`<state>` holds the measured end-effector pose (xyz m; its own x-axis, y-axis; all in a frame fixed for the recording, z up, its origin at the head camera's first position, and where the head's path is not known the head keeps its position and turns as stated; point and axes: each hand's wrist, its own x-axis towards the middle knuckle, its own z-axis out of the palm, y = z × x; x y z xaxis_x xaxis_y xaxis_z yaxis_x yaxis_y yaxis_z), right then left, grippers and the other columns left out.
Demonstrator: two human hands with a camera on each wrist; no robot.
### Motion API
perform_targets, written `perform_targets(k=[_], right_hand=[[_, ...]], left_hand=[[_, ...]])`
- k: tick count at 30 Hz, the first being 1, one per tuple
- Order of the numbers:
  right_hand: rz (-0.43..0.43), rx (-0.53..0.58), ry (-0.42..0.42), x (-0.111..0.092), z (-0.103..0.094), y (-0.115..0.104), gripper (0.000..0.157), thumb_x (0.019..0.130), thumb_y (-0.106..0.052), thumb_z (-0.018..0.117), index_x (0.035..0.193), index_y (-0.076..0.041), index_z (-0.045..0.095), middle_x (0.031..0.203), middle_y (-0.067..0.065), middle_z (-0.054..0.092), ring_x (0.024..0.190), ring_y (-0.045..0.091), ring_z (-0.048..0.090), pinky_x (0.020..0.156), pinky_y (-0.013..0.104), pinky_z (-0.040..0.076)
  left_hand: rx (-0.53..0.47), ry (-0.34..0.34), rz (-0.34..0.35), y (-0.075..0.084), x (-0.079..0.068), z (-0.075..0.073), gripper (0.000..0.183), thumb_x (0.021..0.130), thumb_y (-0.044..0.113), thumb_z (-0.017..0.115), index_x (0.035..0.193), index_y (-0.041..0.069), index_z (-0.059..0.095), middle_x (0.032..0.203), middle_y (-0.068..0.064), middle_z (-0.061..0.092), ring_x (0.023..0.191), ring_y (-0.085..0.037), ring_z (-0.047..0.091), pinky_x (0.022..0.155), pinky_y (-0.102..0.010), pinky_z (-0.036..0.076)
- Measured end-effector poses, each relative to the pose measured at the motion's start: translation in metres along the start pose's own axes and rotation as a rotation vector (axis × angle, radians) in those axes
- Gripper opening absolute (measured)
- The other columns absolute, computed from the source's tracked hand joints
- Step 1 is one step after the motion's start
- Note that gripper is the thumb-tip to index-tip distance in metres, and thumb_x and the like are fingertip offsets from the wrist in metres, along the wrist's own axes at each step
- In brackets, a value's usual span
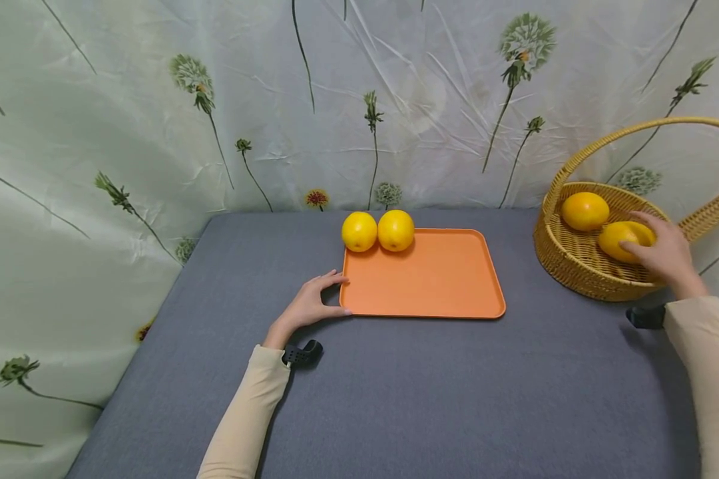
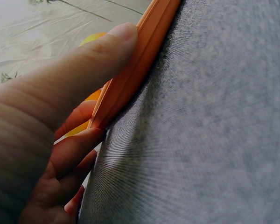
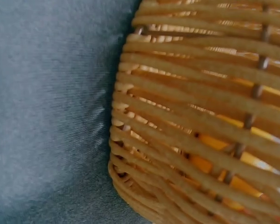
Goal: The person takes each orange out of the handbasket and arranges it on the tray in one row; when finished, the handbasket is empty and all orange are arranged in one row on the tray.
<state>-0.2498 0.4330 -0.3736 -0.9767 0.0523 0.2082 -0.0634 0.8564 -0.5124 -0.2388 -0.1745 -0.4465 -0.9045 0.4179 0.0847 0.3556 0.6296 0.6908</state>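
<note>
An orange tray [image 1: 422,276] lies flat on the table. Two round yellow oranges, a left orange [image 1: 359,231] and a right orange [image 1: 396,231], sit side by side at its back left corner. My left hand [image 1: 307,305] holds the tray's front left corner, thumb at the front rim and fingers along the left side. At the far right, my right hand [image 1: 665,253] reaches into a wicker basket [image 1: 575,271] and grips an orange [image 1: 626,241] there. Another orange [image 1: 585,211] lies behind it in the basket. In the right wrist view the basket's wall [image 3: 186,102] hides the right hand.
The basket's tall arched handle [image 1: 647,125] rises over the right forearm's side. A grey cloth [image 1: 431,399] covers the table. Behind stands a pale curtain [image 1: 335,133] with printed dandelions, close to the table's back edge.
</note>
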Motion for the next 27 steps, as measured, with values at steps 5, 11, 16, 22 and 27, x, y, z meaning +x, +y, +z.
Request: perform_targets(k=[5,11,16,22,27], right_hand=[[-0.007,-0.035,-0.063,0.005,0.002,0.005,0.064,0.093,-0.023,0.047,0.146,0.003,0.022,0.141,0.044,0.021,0.125,0.065,0.018,0.096,0.074,0.015],[0.016,-0.093,-0.120,0.007,0.004,0.011,0.063,0.093,-0.018,0.046,0.146,0.003,0.019,0.136,0.050,0.017,0.128,0.065,0.010,0.096,0.076,0.014],[0.019,-0.187,-0.162,0.009,0.005,0.012,0.063,0.092,-0.014,0.044,0.147,0.000,0.016,0.133,0.051,0.021,0.128,0.065,0.010,0.096,0.076,0.013],[-0.006,-0.280,-0.179,0.010,0.006,0.010,0.062,0.094,-0.017,0.043,0.147,-0.001,0.016,0.130,0.048,0.030,0.120,0.065,0.017,0.089,0.073,0.015],[-0.005,-0.264,-0.150,0.008,0.009,0.008,0.059,0.093,-0.018,0.047,0.144,0.003,0.024,0.124,0.047,0.035,0.115,0.065,0.020,0.089,0.071,0.019]], left_hand=[[0.004,-0.003,-0.003,0.000,0.000,0.000,0.065,0.072,0.032,0.081,0.130,0.014,0.057,0.147,-0.016,0.041,0.140,-0.035,0.033,0.113,-0.056,0.027],[0.011,-0.018,-0.008,0.001,0.001,-0.001,0.066,0.072,0.033,0.080,0.131,0.015,0.056,0.148,-0.015,0.041,0.141,-0.034,0.032,0.113,-0.056,0.026],[0.012,-0.018,-0.015,0.002,0.002,-0.003,0.066,0.073,0.032,0.080,0.131,0.016,0.055,0.148,-0.015,0.040,0.141,-0.034,0.031,0.114,-0.057,0.025],[0.019,-0.022,-0.025,0.001,0.001,-0.002,0.066,0.073,0.033,0.080,0.132,0.015,0.055,0.148,-0.015,0.040,0.141,-0.034,0.031,0.114,-0.056,0.025],[0.015,-0.026,-0.027,0.000,0.000,-0.002,0.067,0.073,0.033,0.080,0.132,0.015,0.054,0.149,-0.015,0.039,0.141,-0.034,0.031,0.114,-0.056,0.025]])
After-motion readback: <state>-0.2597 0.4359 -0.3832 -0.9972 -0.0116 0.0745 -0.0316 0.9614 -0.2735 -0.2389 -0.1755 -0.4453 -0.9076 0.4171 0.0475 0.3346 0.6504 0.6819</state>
